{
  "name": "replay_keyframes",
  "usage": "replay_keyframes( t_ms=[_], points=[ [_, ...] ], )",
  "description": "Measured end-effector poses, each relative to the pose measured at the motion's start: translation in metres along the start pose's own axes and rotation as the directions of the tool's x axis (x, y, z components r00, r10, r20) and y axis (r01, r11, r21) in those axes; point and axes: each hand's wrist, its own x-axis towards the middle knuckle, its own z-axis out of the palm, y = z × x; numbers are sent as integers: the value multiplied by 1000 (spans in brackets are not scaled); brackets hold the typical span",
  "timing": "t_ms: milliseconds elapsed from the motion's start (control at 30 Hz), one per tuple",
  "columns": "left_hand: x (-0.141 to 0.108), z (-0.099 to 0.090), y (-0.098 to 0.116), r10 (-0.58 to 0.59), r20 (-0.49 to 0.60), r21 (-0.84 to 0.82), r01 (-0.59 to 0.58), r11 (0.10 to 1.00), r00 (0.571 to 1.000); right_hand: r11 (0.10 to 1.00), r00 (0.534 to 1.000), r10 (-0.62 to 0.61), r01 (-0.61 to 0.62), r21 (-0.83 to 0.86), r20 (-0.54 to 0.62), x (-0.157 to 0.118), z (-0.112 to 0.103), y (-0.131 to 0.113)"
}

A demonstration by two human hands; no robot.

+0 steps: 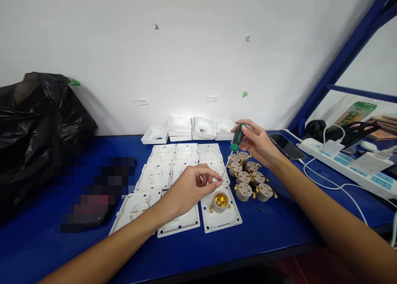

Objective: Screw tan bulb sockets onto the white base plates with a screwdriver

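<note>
Green-and-black screwdriver (pixel 237 138), handle wrapped in the right hand (pixel 254 140), shaft slanting down, near and left! At its tip the left hand (pixel 195 182) pinches tight, perhaps on something too small to make out. Just nearer, a brass-lined socket (pixel 221 201) sits on a white plate (pixel 230 218); that hand screens other plates (pixel 155 175); more sockets (pixel 243 191) crowd right, white covers (pixel 179 123) far.

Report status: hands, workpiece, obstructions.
Right hand on green-and-black screwdriver, blade down; left hand at its tip. Round beige socket, brass-coloured inside, resting on rectangular white plastic plate. Socket's opening unobstructed.
</note>
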Motion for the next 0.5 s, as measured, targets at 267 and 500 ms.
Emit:
replay_keyframes(
  t_ms=[267,500],
  points=[
    [0,0,0,-8,-13,-8,8,1000,1000,1000,1000,-23,22,14,21,0,-1,2],
    [1,0,-1,-40,-19,-18,39,999,999,998,999,-44,43,49,28,-1,0,-3]
  ],
)
